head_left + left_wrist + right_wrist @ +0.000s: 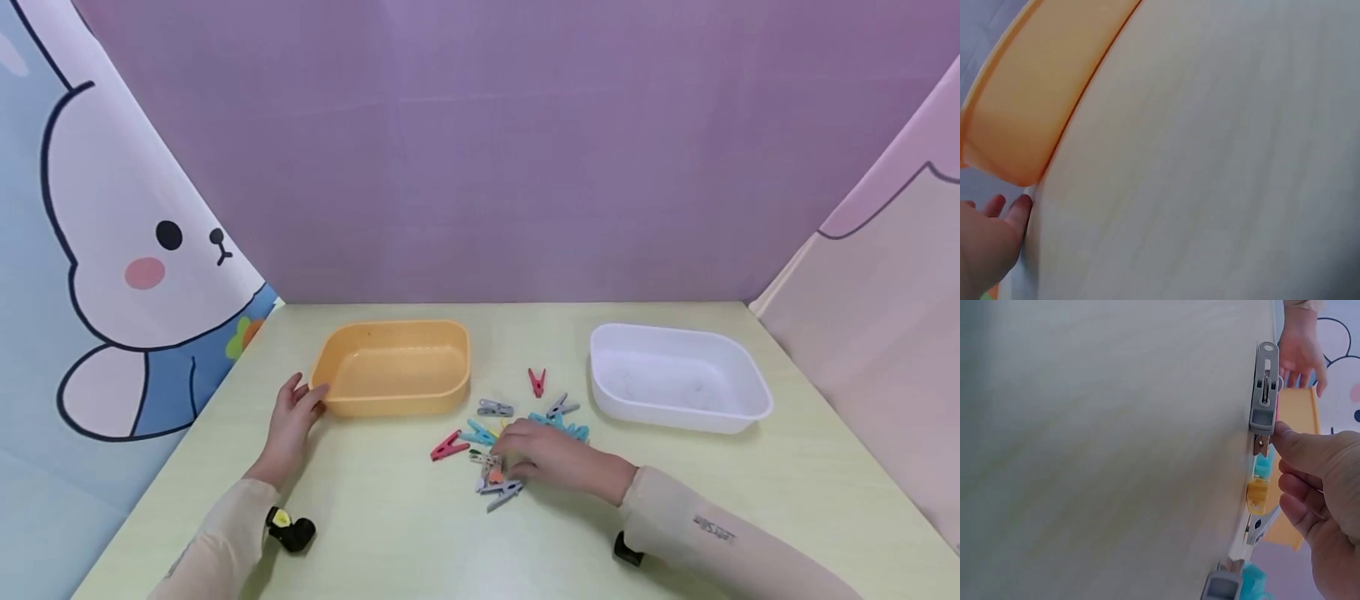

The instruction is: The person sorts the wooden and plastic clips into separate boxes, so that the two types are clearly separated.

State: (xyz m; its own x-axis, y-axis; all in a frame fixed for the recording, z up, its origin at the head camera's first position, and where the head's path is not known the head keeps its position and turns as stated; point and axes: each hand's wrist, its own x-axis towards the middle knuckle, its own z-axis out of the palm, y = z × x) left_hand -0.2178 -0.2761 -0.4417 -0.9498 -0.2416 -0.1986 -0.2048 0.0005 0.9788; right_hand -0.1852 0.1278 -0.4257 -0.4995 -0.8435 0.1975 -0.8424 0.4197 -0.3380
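Note:
My left hand (288, 429) is at the left end of an orange plastic basin (401, 406), its thumb by the rim and its fingers loosely extended. In the left wrist view only part of that hand (991, 244) shows, beneath the basin. Over a loose cluster of clothespins hovers my right hand (551, 457), fingers bent downward, thumb and index apart. Its thumb tip is close to a grey clothespin (1264, 387) in the right wrist view; whether they touch is unclear. Around it lie a red clothespin (448, 447), a blue clothespin (478, 433) and several others, some hidden by the hand.
A white plastic basin (675, 413) stands on the right of the table. Farther back lie a small red clothespin (537, 382) and a grey clothespin (495, 408) between the basins. A purple backdrop (510, 167) rises behind the table edge.

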